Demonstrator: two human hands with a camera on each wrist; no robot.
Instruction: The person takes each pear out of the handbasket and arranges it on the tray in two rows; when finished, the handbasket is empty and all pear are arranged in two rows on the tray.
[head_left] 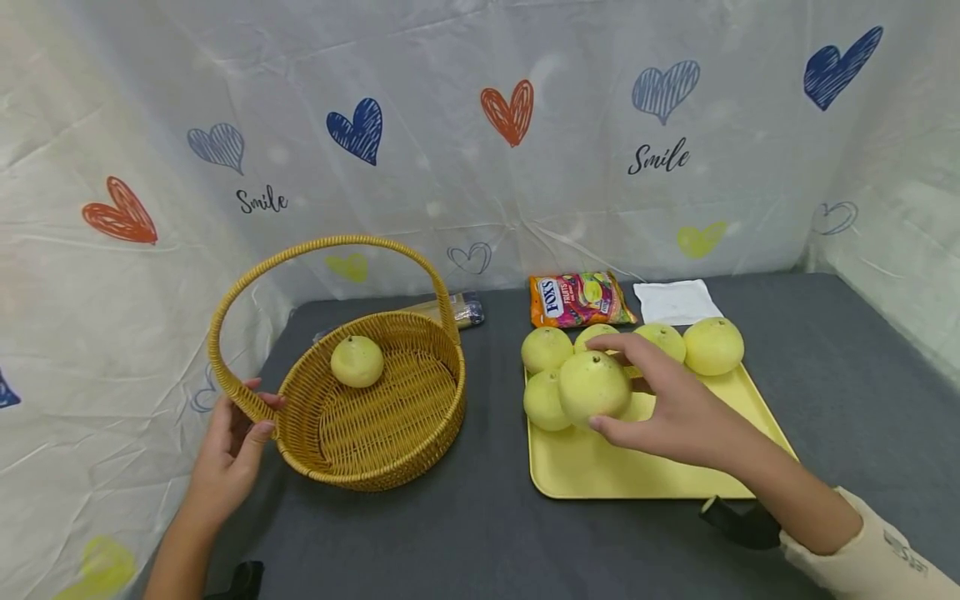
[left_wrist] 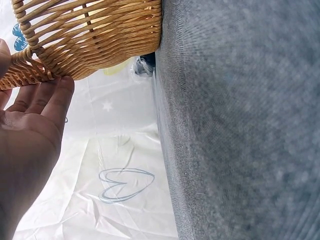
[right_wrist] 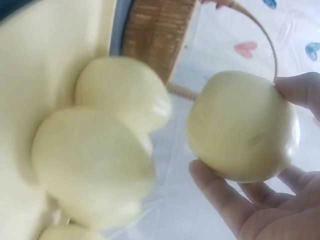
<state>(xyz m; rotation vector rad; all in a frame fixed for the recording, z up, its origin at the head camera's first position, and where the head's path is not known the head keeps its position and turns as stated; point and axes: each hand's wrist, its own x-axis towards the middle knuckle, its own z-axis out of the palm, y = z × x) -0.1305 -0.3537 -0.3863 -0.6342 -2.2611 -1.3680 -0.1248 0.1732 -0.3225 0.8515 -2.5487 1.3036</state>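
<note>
At the left, my left hand [head_left: 231, 454] holds the lower end of the handle of a round wicker basket [head_left: 438, 454], with fingers and thumb on either side of it. In the left wrist view the fingers [left_wrist: 57, 102] lie against the woven side. One pale yellow-green melon [head_left: 357, 362] sits inside the basket. My right hand [head_left: 671, 408] grips another melon [head_left: 595, 388] between thumb and fingers, raised over a yellow tray [head_left: 600, 485]. Several similar melons [right_wrist: 95, 165] stand on the tray, close beside the held one in the right wrist view.
Behind the tray lie an orange-pink candy bag [head_left: 579, 299] and a folded white cloth [head_left: 677, 302]. A plastic-wrapped bundle [head_left: 468, 312] lies behind the basket. Grey cloth [head_left: 495, 533] covers the table, and a white curtain with printed hearts [head_left: 510, 192] hangs around it.
</note>
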